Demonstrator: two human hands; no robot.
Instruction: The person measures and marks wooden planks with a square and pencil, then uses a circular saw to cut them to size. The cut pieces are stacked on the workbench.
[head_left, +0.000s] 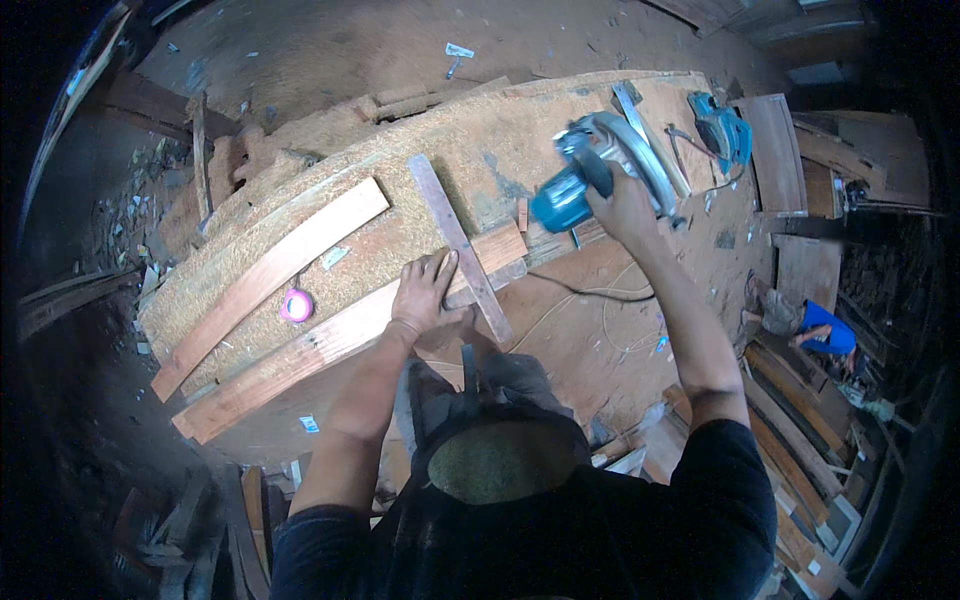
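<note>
My left hand [424, 296] lies flat with fingers stretched out on a long wooden plank [300, 362] along the near side of the bench. Its fingertips are beside a narrow grey-brown straight strip [443, 203] that crosses the plank at an angle. Further right, my right hand [626, 208] is closed round the handle of a teal circular saw [566, 198]. The saw, slightly blurred, is to the right of the plank's end, over the right part of the bench. Whether it touches the bench I cannot tell.
A second plank [290, 266] and a pink tape measure [296, 306] lie on the sawdust-covered bench [500, 120]. Another teal power tool [722, 135] sits at its right end. A dark cable [590, 292] runs near me. A person in blue [825, 332] is at far right among timber.
</note>
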